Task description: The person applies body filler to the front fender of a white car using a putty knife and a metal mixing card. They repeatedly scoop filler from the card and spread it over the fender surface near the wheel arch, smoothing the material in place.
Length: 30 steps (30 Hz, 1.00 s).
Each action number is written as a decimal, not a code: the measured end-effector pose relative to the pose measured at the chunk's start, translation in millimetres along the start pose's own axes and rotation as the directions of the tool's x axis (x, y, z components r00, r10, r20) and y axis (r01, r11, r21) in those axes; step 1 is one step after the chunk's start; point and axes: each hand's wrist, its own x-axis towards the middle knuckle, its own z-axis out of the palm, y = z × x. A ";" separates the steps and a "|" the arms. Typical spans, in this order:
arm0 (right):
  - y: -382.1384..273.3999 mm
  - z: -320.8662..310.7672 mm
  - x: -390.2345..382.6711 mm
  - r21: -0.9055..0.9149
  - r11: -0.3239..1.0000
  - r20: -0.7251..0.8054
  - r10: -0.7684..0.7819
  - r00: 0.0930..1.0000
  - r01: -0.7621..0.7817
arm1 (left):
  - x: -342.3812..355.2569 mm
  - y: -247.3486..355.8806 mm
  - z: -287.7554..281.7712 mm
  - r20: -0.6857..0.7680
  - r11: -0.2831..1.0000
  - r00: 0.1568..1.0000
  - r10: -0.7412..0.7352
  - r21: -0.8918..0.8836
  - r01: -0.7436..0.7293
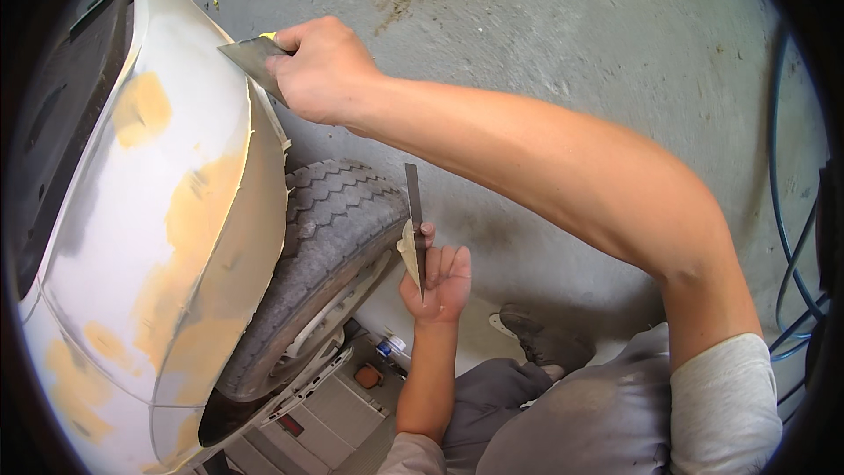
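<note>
My right hand (327,70) grips a flat metal putty spreader (253,60), its blade laid against the upper wheel-arch edge of a white car body panel (189,44). Beige filler (211,202) covers patches of that panel and runs along the arch lip, rough at the border. Lower and nearer to me, my left hand (447,286) is closed around a second metal putty blade (414,193), held upright. A lump of beige putty (408,251) sticks to this blade's side. Part of the left fingers is hidden behind the blade.
A treaded tire (338,207) sits under the arch, close to my left hand. Grey concrete floor (545,26) with brown stains spreads beyond. Blue hoses (775,167) hang at the right edge. My dark shoe (545,339) and bent leg are below.
</note>
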 end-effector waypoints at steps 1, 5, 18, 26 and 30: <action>-2.6 -0.5 -3.7 0.008 1.000 -0.007 0.025 1.000 -0.025 | 1.4 -1.9 -0.3 0.001 1.000 1.000 0.006 -0.001 -0.006; -16.4 -7.4 -27.7 -0.003 0.999 0.002 0.048 0.999 -0.048 | 9.7 -4.6 0.3 0.046 1.000 0.999 -0.008 -0.008 0.008; -90.0 -49.4 -97.9 -0.269 0.907 0.082 -0.315 0.946 0.325 | 41.4 -14.6 35.3 0.237 0.994 0.969 -0.064 -0.073 0.084; 6.1 -88.9 -157.1 -0.286 0.094 0.690 -0.670 0.272 0.954 | 20.5 -11.8 87.7 0.024 0.936 0.996 0.085 0.342 -0.088; 26.5 -120.3 -159.2 -0.300 0.019 0.744 -0.621 0.247 0.954 | 20.0 -7.8 79.7 0.405 0.988 0.913 0.056 0.108 -0.108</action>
